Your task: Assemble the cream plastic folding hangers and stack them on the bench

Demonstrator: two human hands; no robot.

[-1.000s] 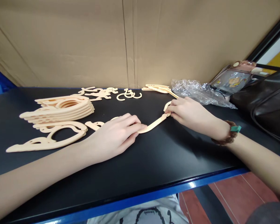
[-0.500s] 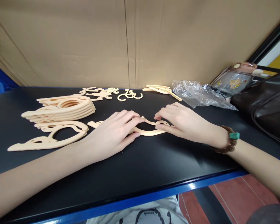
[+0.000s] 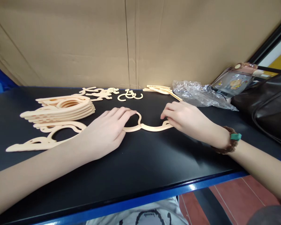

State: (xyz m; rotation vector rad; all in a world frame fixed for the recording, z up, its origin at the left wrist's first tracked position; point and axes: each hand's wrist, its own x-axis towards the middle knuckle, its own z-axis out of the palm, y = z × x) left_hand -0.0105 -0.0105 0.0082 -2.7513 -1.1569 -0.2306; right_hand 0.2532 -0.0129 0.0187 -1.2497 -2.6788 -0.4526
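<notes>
A cream plastic folding hanger lies in front of me, its two curved arms meeting at a joint between my hands. My left hand is closed over the left arm, and its palm hides that arm's outer end. The fingers of my right hand are pinched on the right arm, beside its small loop. Left of my left hand lies another folded hanger piece, partly behind my forearm. Beyond it is a neat stack of the same pieces.
Loose cream hooks and a heap of small pieces lie along the back. Some long cream pieces rest beside a crumpled clear plastic bag. A dark leather bag is at the right; cardboard stands behind.
My left hand has moved left, and my right hand slightly right. The hanger's arms, earlier bunched between my fingers, now spread out to either side of the joint.
</notes>
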